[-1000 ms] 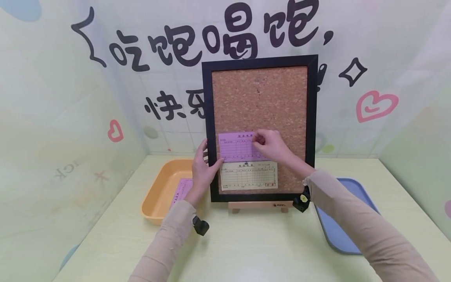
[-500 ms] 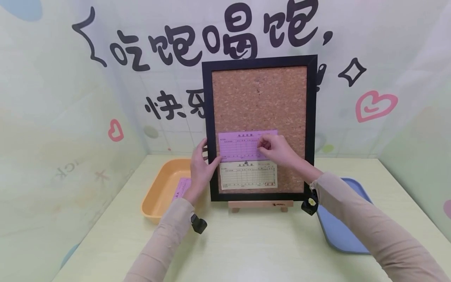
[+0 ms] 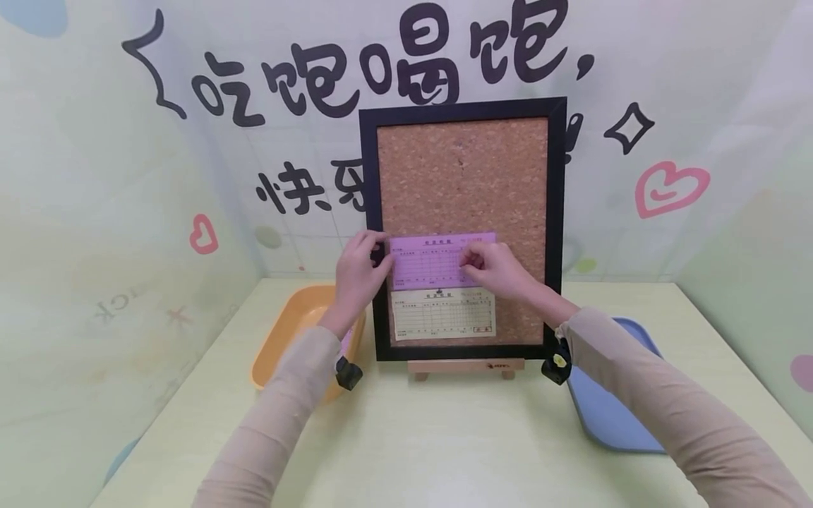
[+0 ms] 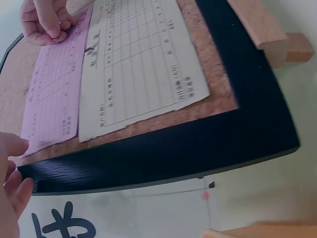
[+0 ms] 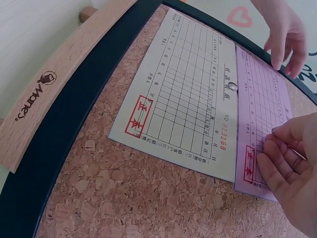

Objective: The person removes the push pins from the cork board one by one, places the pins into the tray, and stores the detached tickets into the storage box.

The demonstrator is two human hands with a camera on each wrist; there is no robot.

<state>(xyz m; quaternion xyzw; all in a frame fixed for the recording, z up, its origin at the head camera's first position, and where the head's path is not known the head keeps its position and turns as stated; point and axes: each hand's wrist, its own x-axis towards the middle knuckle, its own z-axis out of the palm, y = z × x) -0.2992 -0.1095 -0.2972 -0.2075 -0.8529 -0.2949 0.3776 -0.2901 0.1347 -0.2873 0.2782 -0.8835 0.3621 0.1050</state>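
Note:
A pink receipt slip (image 3: 422, 262) lies flat on the cork board (image 3: 466, 183), directly above a pale yellow receipt slip (image 3: 443, 315). A silver thumbtack (image 5: 232, 87) sits at the pale slip's top edge. My right hand (image 3: 498, 268) is over the right half of the pink slip, thumb and fingertips together. Between them shows a tiny shiny bit of what looks like a thumbtack (image 4: 58, 39), mostly hidden. At the board's left side, my left hand (image 3: 360, 275) is over the black frame (image 3: 555, 212), its fingertips near the pink slip's left edge.
The board leans on a small wooden easel (image 3: 466, 366). An orange tray (image 3: 269, 346) stands at the left, with pink paper partly hidden behind my left arm. A blue tray (image 3: 610, 413) lies at the right under my right forearm. A printed backdrop (image 3: 305, 233) stands behind.
My left hand has moved up along the frame's left side to the pink slip's upper left. My right hand shifted slightly right and down over the slip, then stayed near there.

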